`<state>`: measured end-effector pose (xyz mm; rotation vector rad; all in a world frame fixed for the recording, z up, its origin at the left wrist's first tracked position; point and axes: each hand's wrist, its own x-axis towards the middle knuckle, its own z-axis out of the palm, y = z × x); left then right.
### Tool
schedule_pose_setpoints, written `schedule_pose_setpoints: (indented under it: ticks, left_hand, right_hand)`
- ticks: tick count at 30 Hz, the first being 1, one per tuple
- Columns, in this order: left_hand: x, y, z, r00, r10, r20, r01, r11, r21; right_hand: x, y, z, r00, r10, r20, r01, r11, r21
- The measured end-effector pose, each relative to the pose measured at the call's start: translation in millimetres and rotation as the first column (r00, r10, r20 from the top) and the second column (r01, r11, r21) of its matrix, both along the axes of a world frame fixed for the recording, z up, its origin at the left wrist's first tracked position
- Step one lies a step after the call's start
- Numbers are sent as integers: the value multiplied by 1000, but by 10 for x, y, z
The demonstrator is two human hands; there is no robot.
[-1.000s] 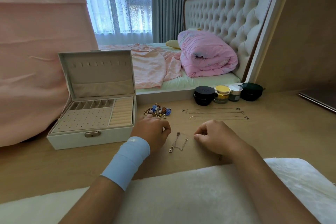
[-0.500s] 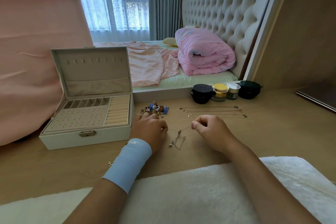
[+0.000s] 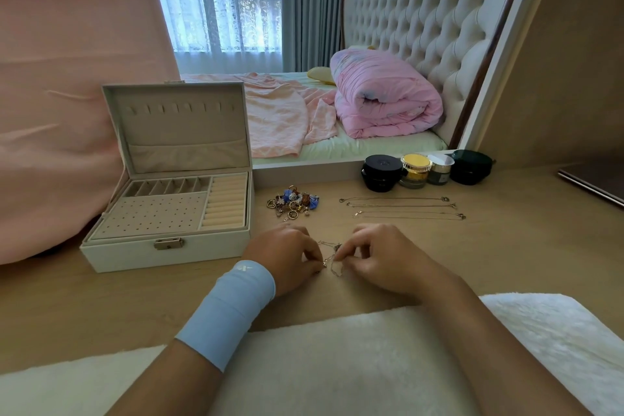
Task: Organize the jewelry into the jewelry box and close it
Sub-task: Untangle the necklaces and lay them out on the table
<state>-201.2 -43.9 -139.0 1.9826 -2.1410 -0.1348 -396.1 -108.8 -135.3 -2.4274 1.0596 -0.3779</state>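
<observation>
A white jewelry box (image 3: 169,246) stands open at the left of the wooden floor, lid upright, its tray compartments bare. Between my hands lies a thin silver chain (image 3: 332,258). My left hand (image 3: 287,258), with a blue wristband, pinches one part of it. My right hand (image 3: 381,255) pinches the chain from the other side. Behind my hands sits a small heap of rings and charms (image 3: 293,203). To its right, three fine necklaces (image 3: 401,208) lie stretched out in rows.
Several cosmetic jars (image 3: 413,170) stand in a row by the bed platform edge. A white fluffy rug (image 3: 337,365) covers the near floor under my forearms. A pink cloth (image 3: 60,94) hangs at the left behind the box. A dark flat object (image 3: 594,184) lies far right.
My hands have come closer together over the chain and both now pinch it near its middle. The view has shifted slightly.
</observation>
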Motion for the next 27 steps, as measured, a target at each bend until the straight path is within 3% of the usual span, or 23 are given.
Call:
schedule_pose_setpoints:
  ticks: [2, 10, 12, 15, 20, 24, 27]
  left_hand:
    - [21, 30, 46, 1000, 10, 13, -11, 999, 40]
    - [67, 166, 205, 999, 52, 17, -55, 965, 257]
    - [43, 165, 226, 998, 60, 14, -62, 964, 258]
    - [-57, 112, 210, 996, 85, 0, -83, 978, 191]
    - [-108, 55, 102, 990, 141, -15, -139, 987, 82]
    - [-42, 27, 48, 975, 150, -166, -136, 986, 91]
    - [-27, -13, -14, 880, 149, -452, -125, 989, 84]
  right_hand:
    - [16, 48, 29, 998, 56, -24, -53, 995, 87]
    - [-205, 75, 240, 979, 27, -200, 33, 956, 290]
    - [-142, 79, 186, 990, -19, -141, 47, 979, 199]
    - [23, 77, 53, 997, -67, -25, 65, 995, -81]
    - [202, 42, -98, 998, 32, -54, -39, 990, -136]
    - [216, -14, -141, 998, 9, 68, -1, 993, -120]
    - [187, -34, -166, 956, -62, 286, 50, 998, 50]
